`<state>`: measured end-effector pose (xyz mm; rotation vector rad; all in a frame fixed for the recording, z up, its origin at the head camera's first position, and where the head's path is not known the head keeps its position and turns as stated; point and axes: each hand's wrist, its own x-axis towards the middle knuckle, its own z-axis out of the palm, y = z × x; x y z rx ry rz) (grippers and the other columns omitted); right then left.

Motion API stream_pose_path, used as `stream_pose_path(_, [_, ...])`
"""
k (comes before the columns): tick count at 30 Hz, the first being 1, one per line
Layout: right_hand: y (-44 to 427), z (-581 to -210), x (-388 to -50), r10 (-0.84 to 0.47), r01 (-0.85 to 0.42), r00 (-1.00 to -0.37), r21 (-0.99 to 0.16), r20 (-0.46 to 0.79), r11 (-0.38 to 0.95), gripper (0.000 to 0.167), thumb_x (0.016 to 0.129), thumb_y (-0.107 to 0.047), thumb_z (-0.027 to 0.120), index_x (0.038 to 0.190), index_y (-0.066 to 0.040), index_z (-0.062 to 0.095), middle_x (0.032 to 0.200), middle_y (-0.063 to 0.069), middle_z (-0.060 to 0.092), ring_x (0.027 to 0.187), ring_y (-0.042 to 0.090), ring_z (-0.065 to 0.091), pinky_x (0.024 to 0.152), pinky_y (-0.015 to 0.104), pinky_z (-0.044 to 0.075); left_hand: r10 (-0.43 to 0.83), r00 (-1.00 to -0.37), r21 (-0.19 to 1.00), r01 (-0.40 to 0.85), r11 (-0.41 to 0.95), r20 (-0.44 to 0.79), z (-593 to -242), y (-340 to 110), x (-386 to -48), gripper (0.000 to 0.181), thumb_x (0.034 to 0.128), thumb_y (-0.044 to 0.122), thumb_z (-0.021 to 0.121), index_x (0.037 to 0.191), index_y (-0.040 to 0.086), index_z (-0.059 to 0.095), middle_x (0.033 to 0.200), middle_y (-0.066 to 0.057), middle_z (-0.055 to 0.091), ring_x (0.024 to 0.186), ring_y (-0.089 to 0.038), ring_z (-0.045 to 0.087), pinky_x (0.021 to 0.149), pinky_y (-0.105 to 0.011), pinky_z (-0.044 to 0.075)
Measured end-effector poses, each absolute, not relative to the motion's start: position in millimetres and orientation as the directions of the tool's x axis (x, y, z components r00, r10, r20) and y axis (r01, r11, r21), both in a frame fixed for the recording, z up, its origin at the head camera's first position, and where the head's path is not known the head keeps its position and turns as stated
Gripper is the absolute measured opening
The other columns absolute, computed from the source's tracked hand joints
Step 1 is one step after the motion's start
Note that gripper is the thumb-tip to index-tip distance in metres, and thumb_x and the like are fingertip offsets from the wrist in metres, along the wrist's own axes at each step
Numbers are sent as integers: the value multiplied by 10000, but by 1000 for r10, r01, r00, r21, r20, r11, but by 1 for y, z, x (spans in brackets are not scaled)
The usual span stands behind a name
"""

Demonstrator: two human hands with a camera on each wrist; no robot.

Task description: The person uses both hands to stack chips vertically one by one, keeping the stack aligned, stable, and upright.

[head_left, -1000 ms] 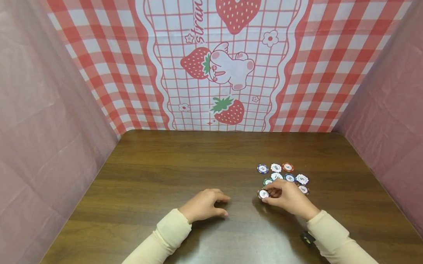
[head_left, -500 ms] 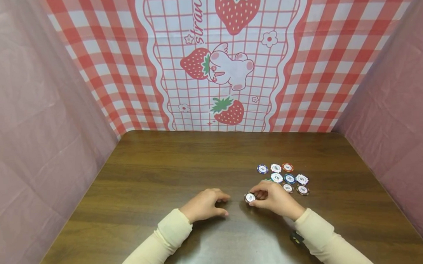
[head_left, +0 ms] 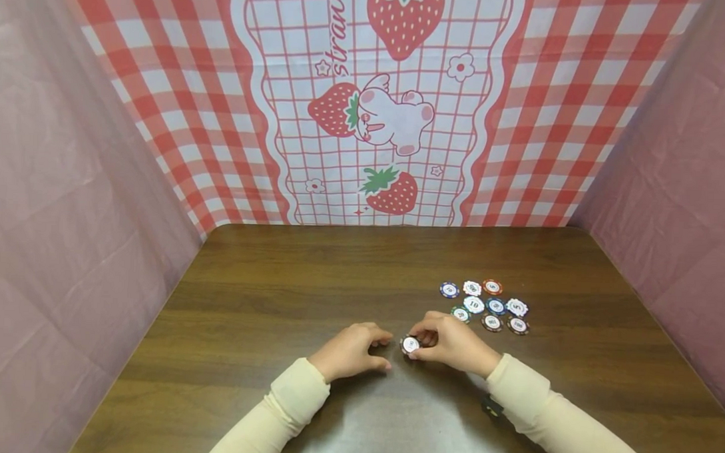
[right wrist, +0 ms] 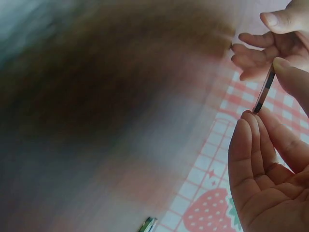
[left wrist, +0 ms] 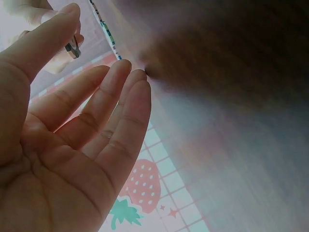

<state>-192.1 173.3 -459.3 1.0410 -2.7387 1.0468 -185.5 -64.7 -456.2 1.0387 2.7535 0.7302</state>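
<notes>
My right hand (head_left: 454, 343) pinches a dark-edged poker chip (head_left: 410, 345) by its rim, thumb on one side and fingertips on the other. In the right wrist view that chip (right wrist: 264, 90) is seen edge-on, brown and black, between thumb and fingers. Just to its left, my left hand (head_left: 352, 351) rests at the table with relaxed fingers and a gap before the thumb. The left wrist view shows its palm (left wrist: 63, 174) with nothing in it. The chip is close to the left fingertips but apart from them.
On the wooden table (head_left: 277, 277), several poker chips lie flat right of centre, among them a green one (head_left: 461, 314), a white one (head_left: 474, 304) and a red one (head_left: 493, 287). A strawberry-print cloth (head_left: 378, 120) hangs behind, with pink curtains (head_left: 670, 164) at the sides.
My right hand has carried the pinched chip leftward and slightly nearer, from the group of chips to beside the left hand. The left hand has stayed in place.
</notes>
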Motion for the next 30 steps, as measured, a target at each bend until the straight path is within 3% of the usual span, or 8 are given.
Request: stream_pose_path(30, [139,-457,-192,-639,-608,-760,-473,117,637,282,688,-227,845,918,-99,745,807,-42,606,719,53,541,649,179,443,660,-750,411,615,673,43,-455,-59,-185,338,773,280,820,1060,123,735,970,17,692,866,-86,598,756,-201,462])
